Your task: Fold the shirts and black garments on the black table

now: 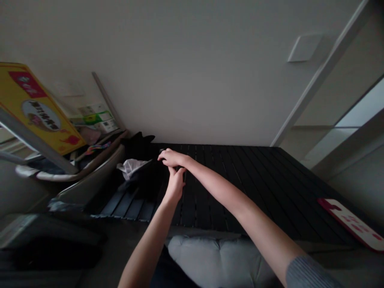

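Note:
Over the black slatted table top [216, 192], my two hands are close together, one above the other. My right hand [170, 157] reaches across from the right with its fingers curled down at the edge of a dark heap. Just below it, my left hand [176, 183] is closed, its thumb up near the right wrist. What the fingers grip is dark and lost against the black surface. A black, soft-looking heap [147, 178] lies directly left of the hands, with a crumpled whitish piece [132, 167] on it. Behind it stands a black pointed shape [139, 144].
At the left, a pale-rimmed basket [99, 166] holds a yellow box [39, 108] and small packages. A red-edged white board [352, 222] lies at the table's right end. A grey cushion [216, 258] is in front; a wall [198, 80] stands behind.

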A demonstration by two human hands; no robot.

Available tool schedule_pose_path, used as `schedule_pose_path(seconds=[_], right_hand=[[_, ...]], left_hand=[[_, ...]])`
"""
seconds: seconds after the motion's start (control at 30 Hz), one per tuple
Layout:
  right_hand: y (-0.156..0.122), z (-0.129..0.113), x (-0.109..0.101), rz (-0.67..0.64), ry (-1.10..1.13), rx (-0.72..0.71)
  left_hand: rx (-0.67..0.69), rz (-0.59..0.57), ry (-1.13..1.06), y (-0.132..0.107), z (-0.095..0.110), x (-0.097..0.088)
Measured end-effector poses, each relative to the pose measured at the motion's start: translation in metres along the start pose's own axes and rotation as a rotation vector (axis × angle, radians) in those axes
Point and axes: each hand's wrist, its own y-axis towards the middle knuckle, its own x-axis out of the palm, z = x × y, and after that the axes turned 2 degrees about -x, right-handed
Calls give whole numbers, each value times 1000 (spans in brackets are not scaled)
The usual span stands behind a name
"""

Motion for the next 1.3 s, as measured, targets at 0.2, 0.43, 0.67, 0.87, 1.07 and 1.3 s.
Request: schedule_pose_path(seconds=[0.2, 0.43, 0.67, 0.87, 1.07, 1.3], right_hand=[[-52, 65, 23, 27, 42, 176], [-84, 90, 53, 97, 125, 307], [-84, 77, 88, 203, 262, 413], [-71, 52, 129, 301, 705, 374], [-46, 23, 146, 304, 1221, 496], [-24, -13, 159, 378, 1578, 557]], left_hand=[[113, 50, 251, 20, -8, -28], [449, 266, 893, 84, -5, -64], [428, 475, 1288, 137, 1, -107], [54, 126, 1409, 172, 0, -148], [161, 234, 1483, 166, -16, -152], [135, 275, 1421, 164, -8, -157]])
